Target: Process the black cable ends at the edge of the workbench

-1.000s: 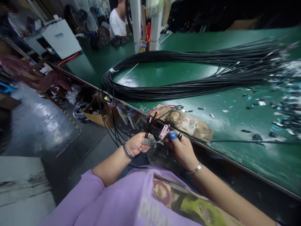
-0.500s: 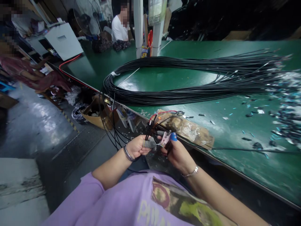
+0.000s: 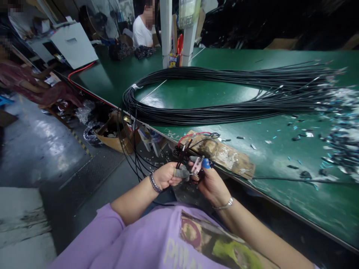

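My left hand, with grey coverings on its fingertips, is closed in a pinch on a black cable. Thin wire ends stick out of that pinch towards the right. My right hand, its thumb wrapped in blue, grips what looks like a wire stripper with a flat, pale metal head. The head is right beside the wire ends; whether its jaws touch them I cannot make out. Fingers mostly hide the tool's handles. Both hands are just off the near edge of the green table.
A long looped bundle of black cables lies on the table. Close to my hands sits a worn wooden block with red and black leads. Cut scraps litter the right. A cardboard box stands below; co-workers sit further back.
Both hands have shifted very slightly, with the left a little to the right, and the cable's upper part leans further right. Each hand keeps its grip.
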A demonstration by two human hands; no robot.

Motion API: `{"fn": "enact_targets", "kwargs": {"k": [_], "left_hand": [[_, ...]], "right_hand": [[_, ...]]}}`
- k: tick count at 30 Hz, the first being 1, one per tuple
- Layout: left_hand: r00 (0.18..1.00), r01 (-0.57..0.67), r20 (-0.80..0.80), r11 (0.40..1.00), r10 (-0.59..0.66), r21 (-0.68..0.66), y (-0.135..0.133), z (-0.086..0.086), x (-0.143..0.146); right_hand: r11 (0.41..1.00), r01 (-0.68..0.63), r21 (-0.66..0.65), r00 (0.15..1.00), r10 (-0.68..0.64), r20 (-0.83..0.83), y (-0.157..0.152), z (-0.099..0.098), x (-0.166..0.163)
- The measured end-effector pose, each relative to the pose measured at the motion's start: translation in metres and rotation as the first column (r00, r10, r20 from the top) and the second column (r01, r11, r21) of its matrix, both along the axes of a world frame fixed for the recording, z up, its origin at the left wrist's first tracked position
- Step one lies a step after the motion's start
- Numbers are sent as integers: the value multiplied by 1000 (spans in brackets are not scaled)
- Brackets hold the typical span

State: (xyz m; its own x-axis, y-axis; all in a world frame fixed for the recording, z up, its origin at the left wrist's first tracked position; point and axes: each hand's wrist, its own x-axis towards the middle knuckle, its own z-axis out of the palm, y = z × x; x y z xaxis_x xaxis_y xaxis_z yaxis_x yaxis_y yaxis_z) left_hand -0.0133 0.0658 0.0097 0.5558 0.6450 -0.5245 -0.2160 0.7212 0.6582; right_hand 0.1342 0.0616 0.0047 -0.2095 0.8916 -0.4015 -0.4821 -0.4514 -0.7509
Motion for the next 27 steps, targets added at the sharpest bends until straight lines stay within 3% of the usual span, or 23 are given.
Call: {"fn": "enact_targets", "kwargs": {"k": [11,16,19,24,27], "left_hand": [[999,-23,-29,1000,23,11,-2,2,-1],[991,-45,-123,997,52,65,-17,5,-4],[983,-59,-165,988,83,144,-31,2,-4],[990,-72,-101,966,100,248,-49,-5,-2],[979,-77,-164,967,119,241,-54,-5,-3]], "right_hand": [[995,-79,61,997,80,-13,-6,-10,8],[988,-143,-53,987,138,-84,-16,-12,16],[974,-219,-52,976,218,-20,-25,-13,22],[941,-337,-25,930,337,149,-40,-12,28],[909,-409,86,885,372,281,-45,-8,29]]}}
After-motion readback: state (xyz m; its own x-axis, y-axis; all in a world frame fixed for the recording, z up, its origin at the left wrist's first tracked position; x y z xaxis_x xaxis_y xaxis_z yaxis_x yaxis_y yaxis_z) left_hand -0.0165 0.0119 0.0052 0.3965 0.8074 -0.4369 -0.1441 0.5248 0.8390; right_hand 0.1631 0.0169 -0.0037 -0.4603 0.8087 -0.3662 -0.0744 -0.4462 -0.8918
